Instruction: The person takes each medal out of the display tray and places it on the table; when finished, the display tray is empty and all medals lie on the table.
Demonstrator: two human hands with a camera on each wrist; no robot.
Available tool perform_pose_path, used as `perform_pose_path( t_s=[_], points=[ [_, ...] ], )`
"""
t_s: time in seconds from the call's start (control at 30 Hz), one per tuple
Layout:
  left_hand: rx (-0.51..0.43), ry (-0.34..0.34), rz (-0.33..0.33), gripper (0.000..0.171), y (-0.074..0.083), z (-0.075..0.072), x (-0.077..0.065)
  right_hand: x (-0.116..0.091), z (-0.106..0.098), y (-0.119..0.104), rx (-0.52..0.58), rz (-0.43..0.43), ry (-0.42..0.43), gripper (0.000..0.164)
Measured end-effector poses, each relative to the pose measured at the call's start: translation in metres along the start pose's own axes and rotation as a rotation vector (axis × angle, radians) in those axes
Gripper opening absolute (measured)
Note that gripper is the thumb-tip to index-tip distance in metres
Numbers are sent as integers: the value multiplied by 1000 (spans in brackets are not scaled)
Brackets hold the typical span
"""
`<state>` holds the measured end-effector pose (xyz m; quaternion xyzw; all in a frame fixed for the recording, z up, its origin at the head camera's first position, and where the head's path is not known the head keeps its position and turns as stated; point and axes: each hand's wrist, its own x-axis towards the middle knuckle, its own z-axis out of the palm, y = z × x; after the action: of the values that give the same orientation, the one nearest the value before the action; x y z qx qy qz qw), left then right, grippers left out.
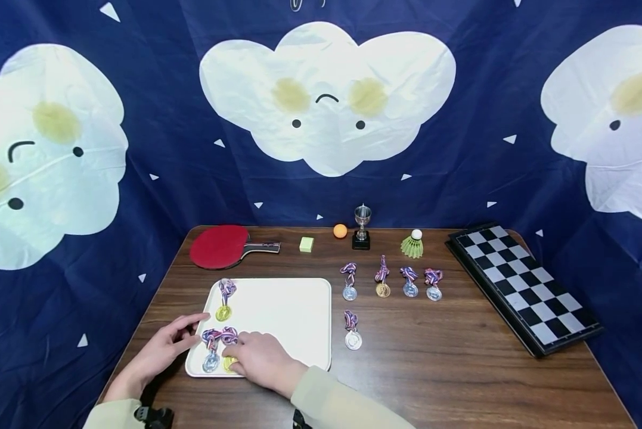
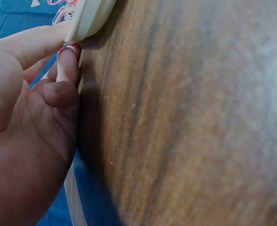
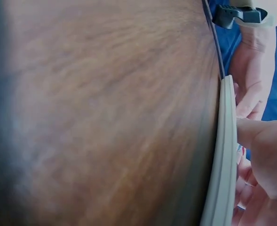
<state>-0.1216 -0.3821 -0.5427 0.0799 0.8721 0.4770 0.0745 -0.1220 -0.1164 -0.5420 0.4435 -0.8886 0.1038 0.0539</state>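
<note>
A white tray point(image 1: 278, 310) lies on the table with medals at its left side. My left hand point(image 1: 162, 351) holds the tray's left rim, thumb and fingers close about the edge in the left wrist view. With my right hand point(image 1: 264, 360) I pinch a gold medal point(image 1: 229, 364) over the tray's near left part; its striped ribbon lies bunched above the fingers, which partly hide the medal. Just left of it lies a silver medal point(image 1: 210, 362). Another gold medal point(image 1: 223, 313) rests near the tray's far left corner. The right wrist view shows little of the pinch.
Right of the tray lie several medals, among them a silver medal point(image 1: 353, 340) and a bronze-coloured medal point(image 1: 382, 290). Behind are a red table tennis paddle point(image 1: 219, 247), sticky notes point(image 1: 306, 244), an orange ball point(image 1: 340, 230), a trophy cup point(image 1: 362, 226) and a shuttlecock point(image 1: 412, 244). A checkered board point(image 1: 524, 286) stands right.
</note>
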Motion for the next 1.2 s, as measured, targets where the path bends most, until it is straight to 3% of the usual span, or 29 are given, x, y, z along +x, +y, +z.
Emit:
perform_pose_path(
  t_s=[0.33, 0.57, 0.83, 1.2],
  points=[
    [12, -1, 20, 43, -4, 0, 0, -3, -1, 4, 97, -29, 9, 29],
    [19, 1, 30, 44, -5, -2, -1, -5, -6, 13, 314, 5, -34, 35],
    [2, -3, 14, 44, -4, 0, 1, -15, -13, 31, 571, 2, -17, 42],
    [7, -3, -24, 45, -3, 0, 0, -45, -30, 64, 629, -5, 43, 47]
  ],
)
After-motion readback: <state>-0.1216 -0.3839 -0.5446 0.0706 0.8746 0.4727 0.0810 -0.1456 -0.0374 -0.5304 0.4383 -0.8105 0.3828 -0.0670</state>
